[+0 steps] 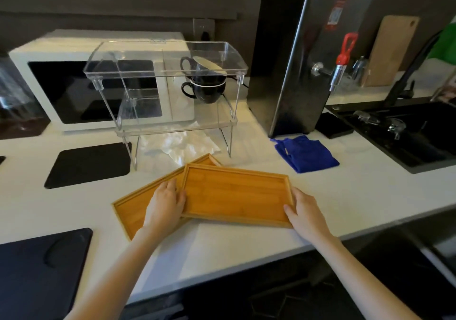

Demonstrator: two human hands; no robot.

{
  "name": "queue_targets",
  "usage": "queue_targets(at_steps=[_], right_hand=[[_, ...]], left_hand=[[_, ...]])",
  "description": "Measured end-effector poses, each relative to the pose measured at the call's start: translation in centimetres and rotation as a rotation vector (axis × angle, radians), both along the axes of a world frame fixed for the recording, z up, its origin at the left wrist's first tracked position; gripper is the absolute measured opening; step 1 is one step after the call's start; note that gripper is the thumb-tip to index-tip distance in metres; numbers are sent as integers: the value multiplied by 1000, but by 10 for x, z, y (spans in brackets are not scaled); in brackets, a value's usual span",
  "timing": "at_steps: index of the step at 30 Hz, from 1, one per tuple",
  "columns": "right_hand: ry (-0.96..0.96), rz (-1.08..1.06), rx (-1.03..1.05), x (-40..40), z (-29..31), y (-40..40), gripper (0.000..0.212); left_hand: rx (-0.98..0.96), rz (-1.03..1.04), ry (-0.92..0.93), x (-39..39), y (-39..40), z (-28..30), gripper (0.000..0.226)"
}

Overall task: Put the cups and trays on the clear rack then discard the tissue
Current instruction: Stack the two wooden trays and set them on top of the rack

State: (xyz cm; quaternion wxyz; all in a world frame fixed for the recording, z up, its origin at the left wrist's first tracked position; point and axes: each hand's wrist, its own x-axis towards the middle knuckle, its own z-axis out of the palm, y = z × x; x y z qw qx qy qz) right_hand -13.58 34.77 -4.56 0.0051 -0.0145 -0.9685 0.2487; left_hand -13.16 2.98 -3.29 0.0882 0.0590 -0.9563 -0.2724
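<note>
Two bamboo trays lie on the white counter in front of the clear rack (222,122). The upper tray (237,193) rests partly over the lower tray (133,208), which angles away to the left. My left hand (166,202) grips the upper tray's left end and my right hand (304,211) grips its right end. Black cups (207,90) are stacked on the rack's lower shelf at the right, the top one tilted. The rack's top shelf (148,65) holds nothing. A crumpled white tissue (182,144) lies under the rack.
A white microwave (44,82) stands behind the rack. A steel water boiler (318,55) rises at the right, with a blue cloth (306,153) at its foot. A black sink (404,132) is far right. Black mats (88,164) lie at left.
</note>
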Motion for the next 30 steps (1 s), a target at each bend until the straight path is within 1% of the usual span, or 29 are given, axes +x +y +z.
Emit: queue_targets(at_steps=[3,7,10,12,16,19,22,26,30], right_hand=[[-14,-34,-103,7,0,-7,51],[17,-64,-238,9,3,-15,43],[41,-44,-297,5,10,-24,39],[61,-36,-321,-1,14,-34,40],[109,14,-331,-20,25,-61,39],[129,58,-331,-37,32,-82,37],[140,94,-344,-52,35,-104,35],[133,124,-368,-66,29,-128,32],[117,141,-375,-75,18,-139,32]], left_hand=[[123,-11,-16,8,1,2,15],[183,36,-18,17,-4,3,26],[174,88,-27,26,-15,3,29],[180,131,-28,32,-24,5,29],[234,220,26,46,-41,9,23],[202,243,39,59,-55,9,25],[162,273,55,67,-65,8,38],[112,343,11,71,-73,4,32],[44,394,-19,69,-77,2,33]])
